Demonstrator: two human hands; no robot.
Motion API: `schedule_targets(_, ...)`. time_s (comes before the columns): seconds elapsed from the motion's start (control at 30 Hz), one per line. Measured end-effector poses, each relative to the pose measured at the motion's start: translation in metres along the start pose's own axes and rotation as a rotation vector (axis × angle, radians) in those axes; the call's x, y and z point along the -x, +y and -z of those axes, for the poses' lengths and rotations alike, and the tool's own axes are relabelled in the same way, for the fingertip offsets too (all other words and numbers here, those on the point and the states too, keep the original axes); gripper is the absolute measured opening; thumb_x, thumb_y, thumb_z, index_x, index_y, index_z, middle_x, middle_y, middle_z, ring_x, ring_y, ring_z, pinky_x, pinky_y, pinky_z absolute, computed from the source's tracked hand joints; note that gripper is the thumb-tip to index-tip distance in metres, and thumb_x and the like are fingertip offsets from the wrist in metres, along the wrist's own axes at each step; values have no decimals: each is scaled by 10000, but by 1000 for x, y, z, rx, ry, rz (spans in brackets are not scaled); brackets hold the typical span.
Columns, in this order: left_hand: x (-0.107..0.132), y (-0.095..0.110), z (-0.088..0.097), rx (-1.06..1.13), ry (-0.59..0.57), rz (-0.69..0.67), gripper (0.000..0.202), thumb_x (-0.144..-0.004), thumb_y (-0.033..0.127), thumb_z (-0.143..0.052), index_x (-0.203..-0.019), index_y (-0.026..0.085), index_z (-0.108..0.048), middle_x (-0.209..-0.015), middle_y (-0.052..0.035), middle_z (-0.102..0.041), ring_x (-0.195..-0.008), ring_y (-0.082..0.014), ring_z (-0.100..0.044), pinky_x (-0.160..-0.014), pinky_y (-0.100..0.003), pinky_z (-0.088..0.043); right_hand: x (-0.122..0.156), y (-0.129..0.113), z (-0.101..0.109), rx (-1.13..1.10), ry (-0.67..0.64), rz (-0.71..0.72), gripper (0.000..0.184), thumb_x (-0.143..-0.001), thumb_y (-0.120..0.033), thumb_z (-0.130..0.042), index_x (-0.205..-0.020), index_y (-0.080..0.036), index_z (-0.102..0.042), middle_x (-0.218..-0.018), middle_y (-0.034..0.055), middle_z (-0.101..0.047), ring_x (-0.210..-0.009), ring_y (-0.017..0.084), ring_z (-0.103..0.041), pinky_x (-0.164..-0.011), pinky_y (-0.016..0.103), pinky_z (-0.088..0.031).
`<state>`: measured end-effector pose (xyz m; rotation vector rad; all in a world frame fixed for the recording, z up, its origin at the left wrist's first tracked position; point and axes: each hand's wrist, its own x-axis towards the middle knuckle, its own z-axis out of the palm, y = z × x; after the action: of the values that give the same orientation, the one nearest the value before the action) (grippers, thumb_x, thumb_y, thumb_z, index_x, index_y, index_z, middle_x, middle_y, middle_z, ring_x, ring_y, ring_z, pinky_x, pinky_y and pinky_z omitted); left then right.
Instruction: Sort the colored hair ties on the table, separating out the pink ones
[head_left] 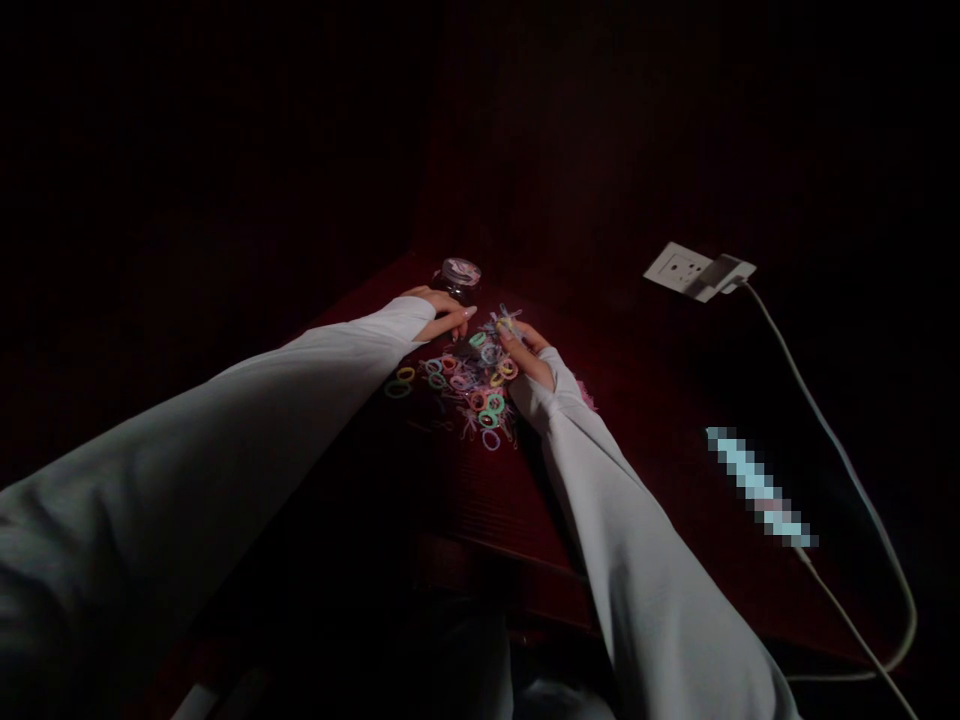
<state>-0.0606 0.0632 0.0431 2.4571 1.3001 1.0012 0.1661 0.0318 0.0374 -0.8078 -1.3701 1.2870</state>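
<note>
A loose pile of colourful hair ties (461, 382) lies on the dark red table, rings in green, yellow, orange, pink and blue among thin pale strands. My right hand (529, 350) is at the pile's far right side, its thumb and fingers closed on a small bunch of hair ties (506, 322). On the other side, my left hand (442, 308) hovers or rests at the pile's far edge, thumb stretched out and fingers apart, nothing visible in it. Just behind it stands a small round jar (460, 275) with a pale patterned lid; the hand partly covers the jar.
The red table (495, 510) is dimly lit, its near edge just in front of me. To the right are a wall socket (675, 272) with a plugged-in charger (731, 273), a white cable (817, 410) and a blurred-out bright device (757, 485).
</note>
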Motion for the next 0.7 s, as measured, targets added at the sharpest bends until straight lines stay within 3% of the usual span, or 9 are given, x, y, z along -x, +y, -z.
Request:
schedule_targets(0.2, -2, -6, -4, 84, -15, -13, 611, -1081, 622, -369, -915, 258, -830, -915, -44, -822, -1050, -234, -744, -1046, -365, -491, -13, -2, 21, -2, 70, 16, 466, -718, -546, -967, -1031, -261, -771, -931, 25, -836, -930, 244, -797, -866, 409, -662)
schedule_targets(0.37, -7, -12, -15, 341, 56, 31, 719, -1066, 730, -331, -1142, 225, -837, -1238, -111, -812, -1078, -268, -754, -1067, -424, -538, -20, 18, 26, 72, 109, 57, 561, -653, -647, -965, -1000, -249, -774, -897, 17, -818, -823, 209, -747, -818, 370, -625)
schedule_targets(0.53, -4, -3, -20, 516, -58, 202, 920, -1020, 872, -207, -1135, 240, -866, -1270, -111, -836, -1189, -302, -758, -1111, -451, -539, -18, 25, 24, 269, 62, 56, 590, -667, -697, -928, -1006, -238, -776, -877, 9, -808, -829, 205, -725, -832, 351, -601)
schedule_targets(0.7, -2, 4, -21, 549, -95, 197, 968, -996, 912, -187, -1174, 252, -872, -1271, -134, -841, -1186, -293, -779, -1106, -444, -556, -5, 17, 15, 334, 6, 70, 549, -732, -660, -908, -1047, -228, -782, -925, 21, -824, -871, 206, -740, -902, 360, -606)
